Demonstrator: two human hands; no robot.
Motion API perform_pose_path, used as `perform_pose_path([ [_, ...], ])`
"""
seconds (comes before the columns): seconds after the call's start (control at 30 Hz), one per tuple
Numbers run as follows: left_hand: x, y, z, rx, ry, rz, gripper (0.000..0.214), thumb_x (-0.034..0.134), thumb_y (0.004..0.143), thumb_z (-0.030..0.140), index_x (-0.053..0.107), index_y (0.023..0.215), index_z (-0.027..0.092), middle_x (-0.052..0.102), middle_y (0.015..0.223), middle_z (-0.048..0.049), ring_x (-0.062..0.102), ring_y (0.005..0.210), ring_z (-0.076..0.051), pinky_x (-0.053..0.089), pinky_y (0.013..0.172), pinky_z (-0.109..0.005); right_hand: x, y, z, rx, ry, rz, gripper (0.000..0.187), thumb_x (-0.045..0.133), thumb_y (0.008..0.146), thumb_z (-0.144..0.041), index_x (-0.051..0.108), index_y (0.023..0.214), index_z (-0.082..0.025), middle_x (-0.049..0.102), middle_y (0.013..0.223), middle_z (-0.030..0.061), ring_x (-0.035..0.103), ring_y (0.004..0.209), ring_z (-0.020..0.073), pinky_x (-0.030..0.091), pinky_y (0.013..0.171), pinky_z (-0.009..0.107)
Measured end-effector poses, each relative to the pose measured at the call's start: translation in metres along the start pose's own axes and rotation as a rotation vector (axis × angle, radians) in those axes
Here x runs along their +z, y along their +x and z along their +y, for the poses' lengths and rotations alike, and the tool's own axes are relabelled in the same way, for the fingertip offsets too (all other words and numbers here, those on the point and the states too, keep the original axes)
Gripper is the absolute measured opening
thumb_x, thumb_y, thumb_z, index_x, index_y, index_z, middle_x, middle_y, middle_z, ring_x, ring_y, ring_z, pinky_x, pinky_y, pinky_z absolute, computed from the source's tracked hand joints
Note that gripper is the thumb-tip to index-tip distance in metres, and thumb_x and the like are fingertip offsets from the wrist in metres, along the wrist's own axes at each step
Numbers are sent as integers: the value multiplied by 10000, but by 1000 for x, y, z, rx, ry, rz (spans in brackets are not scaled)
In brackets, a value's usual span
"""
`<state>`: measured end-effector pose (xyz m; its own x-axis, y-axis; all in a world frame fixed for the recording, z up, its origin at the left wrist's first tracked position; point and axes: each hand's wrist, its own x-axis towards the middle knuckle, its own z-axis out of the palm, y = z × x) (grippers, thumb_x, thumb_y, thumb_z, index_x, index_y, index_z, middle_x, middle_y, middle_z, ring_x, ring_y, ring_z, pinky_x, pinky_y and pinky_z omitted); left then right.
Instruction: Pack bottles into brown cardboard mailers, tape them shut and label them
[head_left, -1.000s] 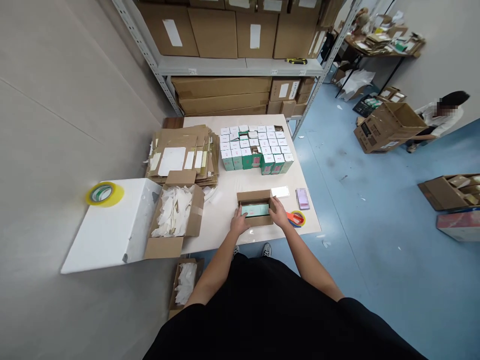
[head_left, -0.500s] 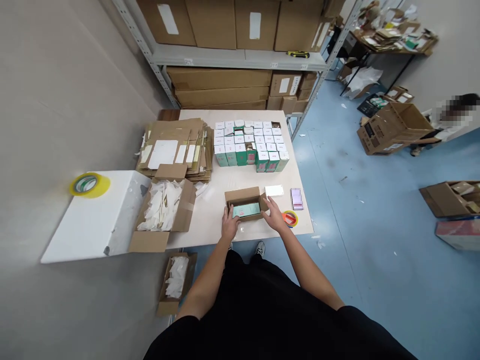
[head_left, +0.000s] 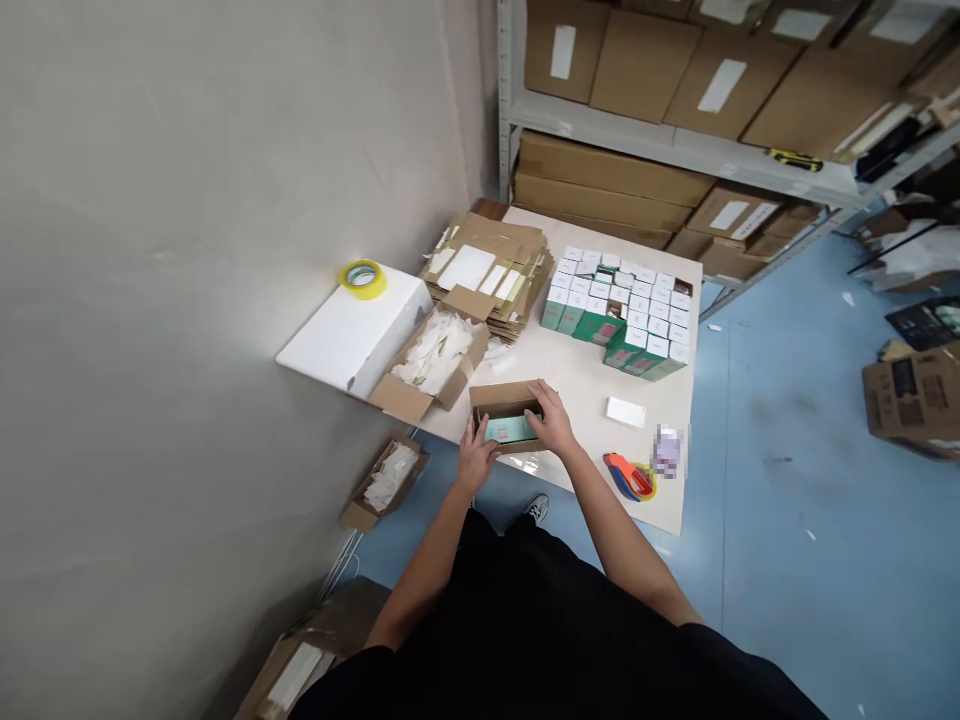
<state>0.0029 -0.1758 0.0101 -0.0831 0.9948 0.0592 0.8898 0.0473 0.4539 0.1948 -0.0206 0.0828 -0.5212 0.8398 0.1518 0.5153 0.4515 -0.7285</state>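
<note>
A small open cardboard box (head_left: 504, 392) sits at the table's front edge, a pale green carton (head_left: 511, 430) lying inside it. My left hand (head_left: 477, 456) grips the box's near left corner, some fingertips over the rim by the carton. At the right end, my right hand (head_left: 553, 420) is closed around the box wall, thumb reaching inside and fingers over the far rim. Right of the box lie a small white box (head_left: 625, 412) and an orange-and-blue tape dispenser (head_left: 626, 476). Behind stand rows of green-and-white cartons (head_left: 615, 308).
Flattened cardboard (head_left: 480, 255) is stacked at the back left. A box of white paper (head_left: 441, 352) stands before it, beside a white block (head_left: 352, 325) carrying a yellow tape roll (head_left: 364, 279). A metal shelf (head_left: 675, 145) with cartons stands behind the table; the wall is at left.
My view has turned left, so the table appears shifted and rotated. My right hand has moved inward over the box's right end, its thumb now inside; my left hand stays at the left corner.
</note>
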Motion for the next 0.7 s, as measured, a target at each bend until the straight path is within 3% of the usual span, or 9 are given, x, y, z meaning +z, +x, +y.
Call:
perform_pose_path([
  [0.2,-31,-31,-45,-91,10,57,154,640,967,315,761,964,221,260,1746,-34,30,1635,-405,393,1203,-622,60,52,-57,-87,-9,-97,579,619,941,-296,551,1515,-256,419,1662,110,390,1541,295,355,1259,530],
  [0.43,-54,-40,-85,-108,11,42,96,688,932,273,758,962,214,297,1732,-53,62,1628,-431,407,1180,-637,149,138,-105,-58,-109,-264,622,675,904,-261,552,1510,-197,392,1671,153,400,1533,311,371,1252,495],
  [0.53,-56,-41,-93,-73,-7,31,87,692,930,267,759,947,215,280,1738,-50,55,1631,-417,374,1204,-650,185,174,-117,-64,-197,-368,634,677,906,-234,537,1520,-155,391,1665,188,422,1515,317,367,1248,485],
  [0.7,-49,-43,-101,-34,-82,23,77,700,918,244,773,925,219,253,1746,-19,33,1637,-396,299,1249,-674,229,223,-117,-77,-360,-525,637,669,896,-159,547,1521,-183,367,1682,167,501,1449,316,430,1195,447],
])
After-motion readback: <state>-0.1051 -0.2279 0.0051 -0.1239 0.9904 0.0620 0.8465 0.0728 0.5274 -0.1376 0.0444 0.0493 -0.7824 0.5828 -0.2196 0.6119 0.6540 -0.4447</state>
